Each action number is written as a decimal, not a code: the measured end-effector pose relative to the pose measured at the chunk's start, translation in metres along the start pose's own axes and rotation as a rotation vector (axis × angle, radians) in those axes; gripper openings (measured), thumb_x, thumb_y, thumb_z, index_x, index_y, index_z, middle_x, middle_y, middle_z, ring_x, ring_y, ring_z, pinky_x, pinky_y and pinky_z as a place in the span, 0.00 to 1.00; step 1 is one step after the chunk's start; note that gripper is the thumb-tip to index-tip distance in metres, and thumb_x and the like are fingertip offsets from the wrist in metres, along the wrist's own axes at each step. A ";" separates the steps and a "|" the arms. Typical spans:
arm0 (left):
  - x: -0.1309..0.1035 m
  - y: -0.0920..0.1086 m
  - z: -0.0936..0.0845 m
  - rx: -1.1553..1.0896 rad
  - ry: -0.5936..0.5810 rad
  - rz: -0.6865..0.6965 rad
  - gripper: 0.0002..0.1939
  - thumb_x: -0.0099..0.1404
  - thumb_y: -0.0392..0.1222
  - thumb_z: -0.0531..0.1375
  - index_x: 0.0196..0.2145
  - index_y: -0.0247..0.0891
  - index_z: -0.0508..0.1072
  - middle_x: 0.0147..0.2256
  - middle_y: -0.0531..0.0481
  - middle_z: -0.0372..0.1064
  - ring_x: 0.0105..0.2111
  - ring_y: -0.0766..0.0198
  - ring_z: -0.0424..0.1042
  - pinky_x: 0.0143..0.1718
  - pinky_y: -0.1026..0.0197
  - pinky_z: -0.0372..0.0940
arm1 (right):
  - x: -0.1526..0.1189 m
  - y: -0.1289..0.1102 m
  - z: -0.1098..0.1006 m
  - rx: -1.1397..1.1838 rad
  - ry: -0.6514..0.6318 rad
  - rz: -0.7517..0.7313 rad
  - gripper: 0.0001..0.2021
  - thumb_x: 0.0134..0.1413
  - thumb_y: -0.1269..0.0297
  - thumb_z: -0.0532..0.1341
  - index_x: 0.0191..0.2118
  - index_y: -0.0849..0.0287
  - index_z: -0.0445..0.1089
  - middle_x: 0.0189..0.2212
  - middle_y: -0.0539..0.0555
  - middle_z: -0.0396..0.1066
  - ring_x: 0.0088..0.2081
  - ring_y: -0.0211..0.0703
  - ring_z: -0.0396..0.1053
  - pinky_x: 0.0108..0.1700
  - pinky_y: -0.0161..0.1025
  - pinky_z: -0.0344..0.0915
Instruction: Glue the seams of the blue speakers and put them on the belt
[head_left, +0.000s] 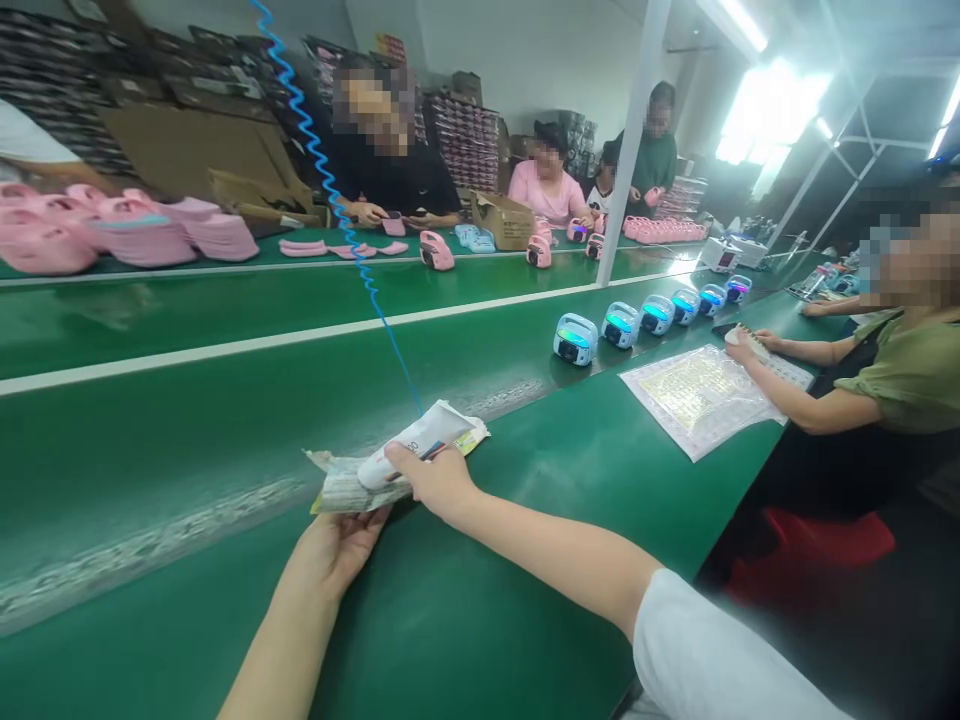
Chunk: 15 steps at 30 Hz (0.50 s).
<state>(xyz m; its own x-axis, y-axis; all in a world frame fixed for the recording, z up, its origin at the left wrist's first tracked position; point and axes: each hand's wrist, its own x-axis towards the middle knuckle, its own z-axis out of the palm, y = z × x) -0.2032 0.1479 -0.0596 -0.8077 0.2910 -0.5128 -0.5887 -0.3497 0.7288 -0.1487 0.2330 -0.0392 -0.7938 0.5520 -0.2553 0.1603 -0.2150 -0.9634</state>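
Observation:
My right hand (442, 482) is closed round a white tube (427, 437) with a flat, wide end and dark print. The tube lies tilted across a crumpled, printed wrapper (351, 487) with pale and yellow-green parts. From below, my left hand (341, 550) grips the wrapper at its near left side, its fingers partly hidden underneath. Both hands are just above the green work table (540, 640), at the near edge of the conveyor. What the wrapper is made of, paper or film, I cannot tell.
Several light-blue lit devices (576, 340) stand in a row ahead. A clear-wrapped sheet (697, 395) lies before a co-worker (892, 370) at right. A coiled blue hose (322, 165) hangs down behind the tube. Pink shells (150, 235) are stacked across the conveyor (187, 400), near other workers.

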 end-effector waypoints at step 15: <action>0.004 -0.014 0.008 -0.099 0.081 0.091 0.16 0.57 0.20 0.52 0.36 0.31 0.75 0.26 0.52 0.71 0.24 0.70 0.70 0.25 0.73 0.67 | 0.009 0.012 -0.007 -0.039 0.011 0.028 0.12 0.63 0.60 0.59 0.37 0.66 0.67 0.30 0.50 0.66 0.29 0.35 0.66 0.33 0.34 0.68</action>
<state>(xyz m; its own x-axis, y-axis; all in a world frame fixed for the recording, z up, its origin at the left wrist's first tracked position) -0.1977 0.1614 -0.0680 -0.8557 0.1828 -0.4842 -0.5097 -0.4590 0.7276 -0.1500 0.2413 -0.0540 -0.7820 0.5554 -0.2830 0.2052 -0.1994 -0.9582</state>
